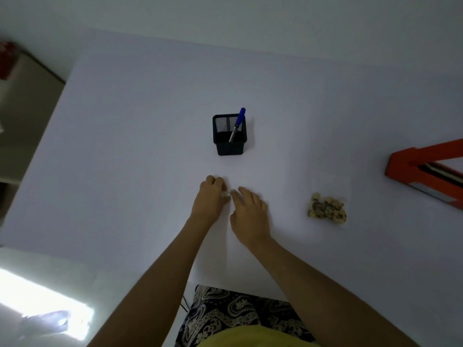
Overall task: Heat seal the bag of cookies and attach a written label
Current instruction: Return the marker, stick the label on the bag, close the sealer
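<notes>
A clear bag of cookies point(327, 209) lies flat on the white table point(125, 171), to the right of my hands. The orange heat sealer point(423, 169) sits at the right edge, its jaw partly open. Between my hands is a small pale item point(226, 194), perhaps a label or a tape roll; it is too small to tell. My left hand point(210, 199) pinches it from the left. My right hand point(249, 211) touches its right end with the fingertips. A blue pen point(238, 123) stands in a black mesh holder point(230, 136) just beyond my hands.
The table's left edge runs diagonally, with a brown cabinet point(22, 116) beyond it. A bright sunlit patch point(45, 306) lies on the floor at lower left. My patterned clothing point(233, 314) shows at the table's near edge.
</notes>
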Motion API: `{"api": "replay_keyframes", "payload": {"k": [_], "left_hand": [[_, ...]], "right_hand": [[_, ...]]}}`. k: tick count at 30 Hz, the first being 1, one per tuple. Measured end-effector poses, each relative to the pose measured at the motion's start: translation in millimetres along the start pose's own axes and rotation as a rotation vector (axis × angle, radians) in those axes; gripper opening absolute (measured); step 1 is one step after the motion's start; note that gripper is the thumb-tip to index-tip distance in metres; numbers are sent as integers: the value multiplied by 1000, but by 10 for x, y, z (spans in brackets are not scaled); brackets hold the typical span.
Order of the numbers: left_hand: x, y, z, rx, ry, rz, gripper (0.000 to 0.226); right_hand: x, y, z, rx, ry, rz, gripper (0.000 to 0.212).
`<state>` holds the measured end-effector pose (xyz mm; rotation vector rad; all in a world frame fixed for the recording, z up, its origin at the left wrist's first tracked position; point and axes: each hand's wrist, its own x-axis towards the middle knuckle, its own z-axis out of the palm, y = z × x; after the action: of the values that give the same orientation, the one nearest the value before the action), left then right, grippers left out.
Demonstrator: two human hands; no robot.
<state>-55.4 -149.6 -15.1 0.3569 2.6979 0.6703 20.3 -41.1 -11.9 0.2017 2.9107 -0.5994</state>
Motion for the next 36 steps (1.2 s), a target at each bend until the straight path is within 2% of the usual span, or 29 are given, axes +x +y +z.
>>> {"api": "replay_keyframes", "payload": {"k": [4,8,10,12,14,16,21,26,29,36], "left_hand": [[-8,45,-109,-295,-28,-122,18],[-68,115,-216,-427,25,-181,6],[-97,152,-299,-494,37,-208,10],[-128,207,-425,-595,40,-229,13],[-168,274,-578,-740,57,-224,13],[-221,358,-735,-828,89,-201,14],[-310,543,-1013,-812,181,-131,15],[-365,741,-1060,-565,491,-57,14],[-346,774,-971,-514,471,-25,7],[-281,452,-674,-575,395,-233,6]], "right_hand": [[-1,13,-71,48,-53,-15,55],[65,16,-220,167,-173,21,53],[130,-7,-353,393,-222,116,54],[207,-25,-549,743,-270,267,55],[265,-19,-784,1002,-331,363,38],[270,-24,-1013,1128,-358,377,15],[243,-71,-1314,1256,-257,391,12],[267,-155,-1498,1297,-173,404,9],[309,-185,-1515,1285,-208,382,11],[329,98,-1298,1223,-240,488,9]]}}
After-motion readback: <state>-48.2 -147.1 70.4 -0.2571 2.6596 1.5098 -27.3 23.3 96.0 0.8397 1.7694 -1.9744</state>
